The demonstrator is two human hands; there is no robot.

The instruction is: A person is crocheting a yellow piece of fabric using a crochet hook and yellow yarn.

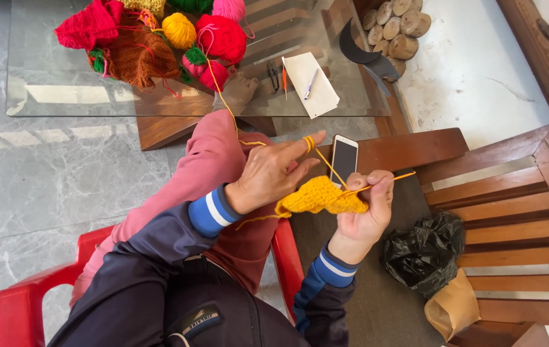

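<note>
Head view. Nearest the lens are your dark sleeves with blue-and-white cuffs, and below them the red plastic chair you sit in.

Your right hand is raised with the palm turned inward, thumb and forefinger pinched on an orange crochet hook, the other fingers curled beneath. The hook's tip appears to enter the top edge of the yellow crochet piece, which hangs between both hands, above your lap.

Your left hand lies palm down. Its forefinger is extended, with the yellow yarn wrapped around it near the tip; the lower fingers press together against the left edge of the piece. How the thumb grips cannot be told.

To work this stitch well, in my judgement, keep that wrapped finger lifted so the strand stays taut, and hold the fabric close beside the hook.

The yarn runs up to the yarn balls on the glass table. A smartphone lies just beyond the hands.
</note>
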